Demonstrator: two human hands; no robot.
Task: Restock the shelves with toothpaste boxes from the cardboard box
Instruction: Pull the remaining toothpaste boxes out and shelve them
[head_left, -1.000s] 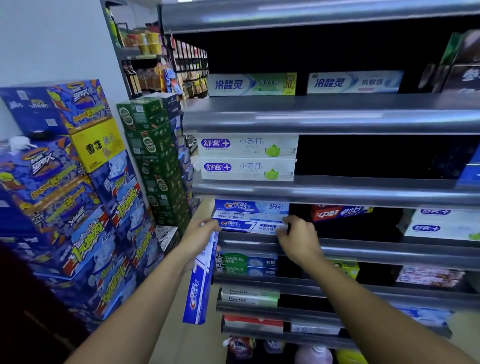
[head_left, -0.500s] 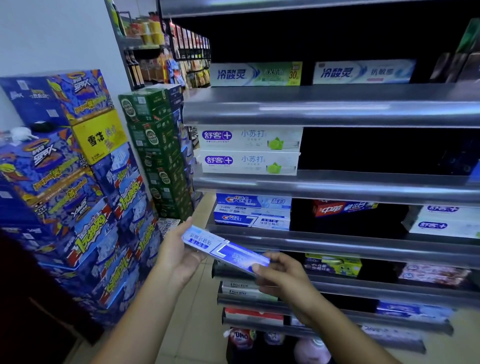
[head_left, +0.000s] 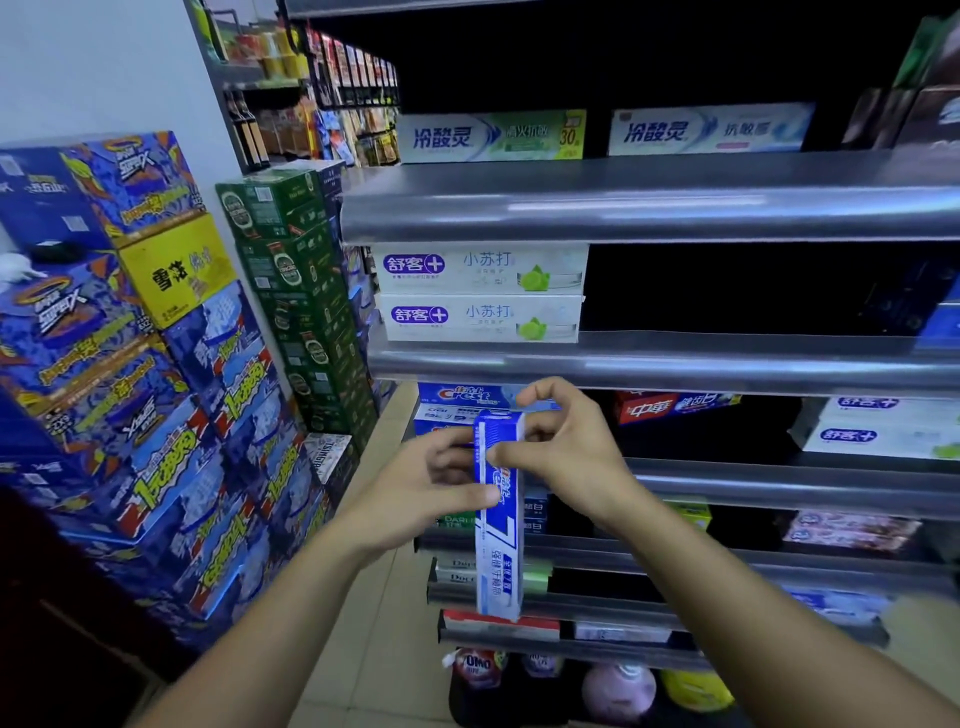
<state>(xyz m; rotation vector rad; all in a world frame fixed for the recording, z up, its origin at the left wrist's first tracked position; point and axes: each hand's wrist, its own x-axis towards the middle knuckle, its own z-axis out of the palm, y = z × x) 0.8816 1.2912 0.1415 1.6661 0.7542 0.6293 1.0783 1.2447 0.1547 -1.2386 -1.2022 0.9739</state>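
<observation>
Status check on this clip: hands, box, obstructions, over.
Left hand and right hand both grip the blue toothpaste box. Box on end, not yet shelved. Crest stack right behind it; no obstruction seen.

You're visible as two arms only. Left hand (head_left: 431, 483): bare. Left forearm (head_left: 291, 613): bare, uncovered right down to the bottom edge of the frame. Same on the other side: right hand (head_left: 566, 457) bare, right forearm (head_left: 753, 597) bare to the lower right corner. Both wrists uncovered. Left hand is blurred at the tips, so I can't read nail detail.
</observation>
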